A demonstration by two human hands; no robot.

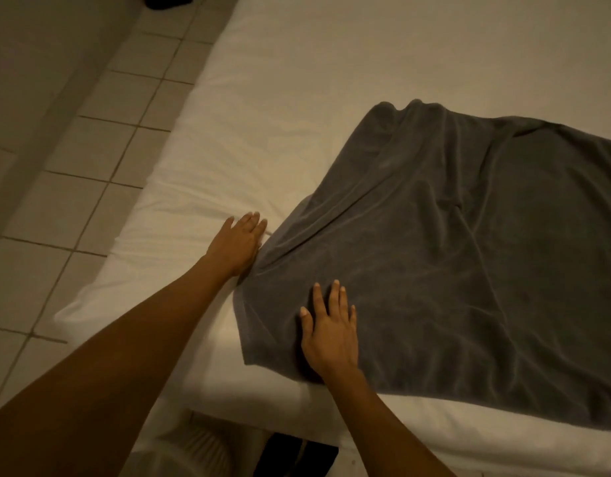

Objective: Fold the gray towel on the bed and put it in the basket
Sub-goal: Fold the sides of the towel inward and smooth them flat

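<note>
The gray towel (452, 253) lies spread out and wrinkled on the white bed (262, 132), reaching past the right edge of the view. My left hand (237, 244) rests flat on the sheet at the towel's left edge, fingers apart, touching the fabric's border. My right hand (330, 333) lies palm down on the towel's near left corner, fingers spread, gripping nothing. No basket is in view.
Tiled floor (73, 173) runs along the left of the bed. A dark object (293, 456) and pale fabric (194, 442) lie on the floor below the bed's near edge. Another dark item (168, 0) sits at the top left.
</note>
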